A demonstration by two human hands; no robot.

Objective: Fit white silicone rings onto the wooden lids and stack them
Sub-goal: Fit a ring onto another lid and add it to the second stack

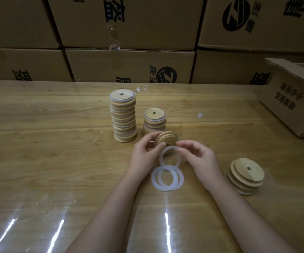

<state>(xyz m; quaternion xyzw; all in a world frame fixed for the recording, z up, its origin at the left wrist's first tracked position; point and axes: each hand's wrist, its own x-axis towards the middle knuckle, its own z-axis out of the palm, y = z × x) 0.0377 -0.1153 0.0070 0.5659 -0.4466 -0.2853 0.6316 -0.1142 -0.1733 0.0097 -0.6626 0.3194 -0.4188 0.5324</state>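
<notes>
My left hand (144, 154) grips a wooden lid (166, 138) tilted on edge just above the table. My right hand (196, 157) pinches a white silicone ring (161, 157) that hangs against the lid's underside; the left fingers also touch it. Below the hands lie a few loose white rings (167, 179), overlapping flat on the table. A tall stack of ringed lids (123, 117) stands behind, with a shorter ringed stack (154, 121) to its right. A small pile of bare wooden lids (245, 176) sits at the right.
The wooden table (56, 143) is covered with glossy clear film. Stacked cardboard boxes (129, 64) form a wall along its far edge. An open cardboard box (293, 101) rests on the table at the far right. A small white scrap (200, 115) lies behind the stacks.
</notes>
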